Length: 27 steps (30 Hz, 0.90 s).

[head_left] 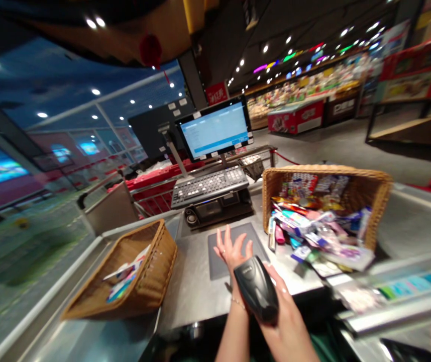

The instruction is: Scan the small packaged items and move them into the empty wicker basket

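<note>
My right hand (pixel 289 322) is closed around a black handheld barcode scanner (pixel 256 287), its head pointing up and left over the counter. My left hand (pixel 231 250) is raised just beyond it with fingers spread and nothing in them, hovering above the dark flat scanner plate (pixel 219 261) set in the steel counter. To the right lies a wicker basket (pixel 373 191) tipped on its side, with several small colourful packets (pixel 313 226) spilling out toward the plate.
A second wicker basket (pixel 151 281) with a few packets stands at the left on the steel counter (pixel 189 296). Behind the plate are a keyboard (pixel 210 186) and a lit till screen (pixel 215 129). Shop shelves (pixel 313 95) fill the background.
</note>
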Available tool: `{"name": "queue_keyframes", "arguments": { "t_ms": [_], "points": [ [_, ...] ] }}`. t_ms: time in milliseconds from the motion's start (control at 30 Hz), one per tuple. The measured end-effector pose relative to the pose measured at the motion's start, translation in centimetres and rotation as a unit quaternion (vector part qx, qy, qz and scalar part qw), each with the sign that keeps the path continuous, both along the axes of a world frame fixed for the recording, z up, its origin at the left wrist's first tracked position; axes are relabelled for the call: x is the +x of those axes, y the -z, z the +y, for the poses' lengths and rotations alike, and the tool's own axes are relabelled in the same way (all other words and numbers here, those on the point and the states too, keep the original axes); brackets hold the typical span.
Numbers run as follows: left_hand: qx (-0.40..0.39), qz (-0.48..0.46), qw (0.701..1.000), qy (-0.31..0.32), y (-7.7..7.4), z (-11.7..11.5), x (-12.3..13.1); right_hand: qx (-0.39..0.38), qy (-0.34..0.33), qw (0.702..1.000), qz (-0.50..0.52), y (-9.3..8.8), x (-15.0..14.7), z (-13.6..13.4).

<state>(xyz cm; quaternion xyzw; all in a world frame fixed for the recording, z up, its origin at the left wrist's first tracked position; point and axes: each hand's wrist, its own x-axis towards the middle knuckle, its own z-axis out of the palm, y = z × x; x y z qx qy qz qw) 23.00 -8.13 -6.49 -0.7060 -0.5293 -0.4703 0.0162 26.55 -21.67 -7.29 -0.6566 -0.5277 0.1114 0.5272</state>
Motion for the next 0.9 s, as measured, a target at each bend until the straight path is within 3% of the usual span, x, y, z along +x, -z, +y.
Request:
{"name": "queue_keyframes", "arguments": {
  "t_ms": [400,667,900],
  "points": [
    [-0.026,0.006,1.0,0.015,1.1,-0.4,1.6,0.001,0.026,0.999,0.02,0.1,0.4,0.2],
    [-0.046,0.04,0.997,0.05,2.7,0.8,1.3,-0.014,0.007,1.0,0.006,1.8,1.6,-0.1],
    [-0.08,0.034,0.994,0.062,2.5,-0.1,2.3,-0.025,0.01,0.999,0.021,1.5,1.9,-0.3]
  ]
}}
